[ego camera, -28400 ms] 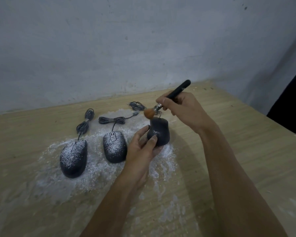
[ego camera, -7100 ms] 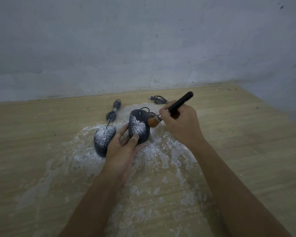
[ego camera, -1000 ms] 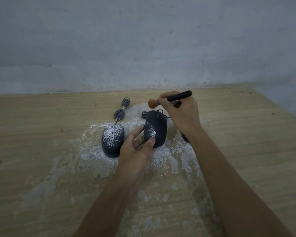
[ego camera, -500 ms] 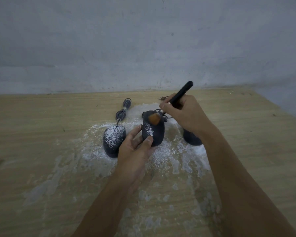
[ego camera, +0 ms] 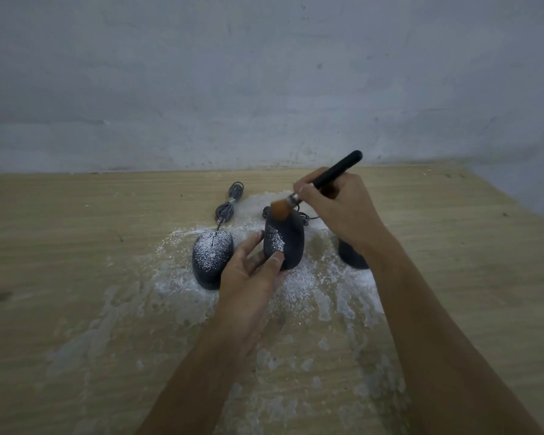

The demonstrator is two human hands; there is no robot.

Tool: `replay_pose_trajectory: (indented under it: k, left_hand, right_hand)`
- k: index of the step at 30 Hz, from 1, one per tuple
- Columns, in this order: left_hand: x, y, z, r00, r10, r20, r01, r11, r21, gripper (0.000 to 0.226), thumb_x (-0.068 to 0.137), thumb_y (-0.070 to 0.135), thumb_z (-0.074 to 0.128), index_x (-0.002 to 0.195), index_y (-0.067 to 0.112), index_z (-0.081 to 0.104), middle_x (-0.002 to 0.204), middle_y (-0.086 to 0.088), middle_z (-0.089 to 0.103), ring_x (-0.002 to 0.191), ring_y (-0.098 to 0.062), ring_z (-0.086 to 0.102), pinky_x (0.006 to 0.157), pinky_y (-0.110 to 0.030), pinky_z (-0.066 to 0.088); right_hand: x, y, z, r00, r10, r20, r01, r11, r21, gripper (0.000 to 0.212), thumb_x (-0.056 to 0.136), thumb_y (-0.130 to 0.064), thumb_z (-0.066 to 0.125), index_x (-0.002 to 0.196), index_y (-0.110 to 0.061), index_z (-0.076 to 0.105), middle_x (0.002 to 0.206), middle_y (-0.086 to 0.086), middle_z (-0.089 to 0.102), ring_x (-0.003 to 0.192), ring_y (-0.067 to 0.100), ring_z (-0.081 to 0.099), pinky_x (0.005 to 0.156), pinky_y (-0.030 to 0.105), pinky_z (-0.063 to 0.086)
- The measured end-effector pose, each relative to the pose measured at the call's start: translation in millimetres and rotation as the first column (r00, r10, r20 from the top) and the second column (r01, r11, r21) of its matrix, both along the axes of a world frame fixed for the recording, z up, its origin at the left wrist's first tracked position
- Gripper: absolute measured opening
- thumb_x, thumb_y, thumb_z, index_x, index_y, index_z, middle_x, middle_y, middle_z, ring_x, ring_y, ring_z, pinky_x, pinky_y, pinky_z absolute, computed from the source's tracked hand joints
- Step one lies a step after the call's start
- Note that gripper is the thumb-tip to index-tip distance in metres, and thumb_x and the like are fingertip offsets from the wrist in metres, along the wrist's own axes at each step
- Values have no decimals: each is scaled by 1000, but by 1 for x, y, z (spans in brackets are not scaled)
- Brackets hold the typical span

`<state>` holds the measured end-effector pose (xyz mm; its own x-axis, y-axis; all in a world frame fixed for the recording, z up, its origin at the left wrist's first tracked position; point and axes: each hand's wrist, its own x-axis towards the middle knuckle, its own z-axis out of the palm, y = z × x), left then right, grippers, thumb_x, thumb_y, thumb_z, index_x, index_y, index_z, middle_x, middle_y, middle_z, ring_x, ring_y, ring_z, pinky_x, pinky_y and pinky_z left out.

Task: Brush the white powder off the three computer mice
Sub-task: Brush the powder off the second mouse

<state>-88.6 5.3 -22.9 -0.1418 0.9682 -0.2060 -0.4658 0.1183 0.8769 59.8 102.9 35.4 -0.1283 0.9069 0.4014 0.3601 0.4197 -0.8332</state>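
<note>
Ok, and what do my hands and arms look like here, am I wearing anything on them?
Nothing worn shows. The left hand and right hand are bare: no gloves, no visible rings. The left forearm and right forearm run bare to the bottom edge, with no sleeves, watch or bands in view. The left hand's fingers look smudged.
</note>
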Motion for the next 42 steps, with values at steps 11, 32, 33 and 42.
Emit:
replay_pose_trajectory:
  k: [11, 32, 33, 42]
  left_hand:
    - [-2, 2, -7, 997, 2, -81, -1, 1000, 24, 52, 95, 5, 65, 142, 20, 51, 118, 0, 74, 107, -15, 72, 90, -33, 59]
    - [-2, 2, -3, 998, 52, -35, -52, 999, 8, 47, 93, 5, 67, 136, 21, 55, 115, -4, 73, 100, -15, 75, 80, -25, 59]
    - [-2, 2, -3, 998, 51, -32, -50, 999, 9, 46, 93, 6, 67, 134, 23, 55, 115, -5, 73, 100, -15, 75, 81, -26, 59]
    - [0, -1, -2, 999, 28, -38, -27, 1000, 14, 48, 94, 4, 66, 136, 22, 54, 120, -10, 71, 103, -16, 74, 90, -32, 58]
  right_hand:
    - [-5, -8, 4, 993, 98, 71, -98, 995, -3, 8, 92, -26, 71, 86, -21, 75, 70, 10, 69, 61, 35, 56, 54, 43, 46]
    - [6, -18, 12, 962, 211, 176, -192, 974, -117, 11, 93, -28, 72, 87, -20, 77, 81, 11, 73, 78, 32, 67, 76, 48, 58]
    - [3, -19, 11, 967, 199, 156, -186, 978, -97, 10, 93, -29, 72, 88, -22, 78, 81, 13, 73, 76, 33, 66, 71, 47, 57]
    - [-1, -20, 10, 958, 210, 194, -194, 976, -100, 10, 92, -30, 73, 86, -23, 78, 59, 0, 63, 52, 8, 49, 51, 24, 40]
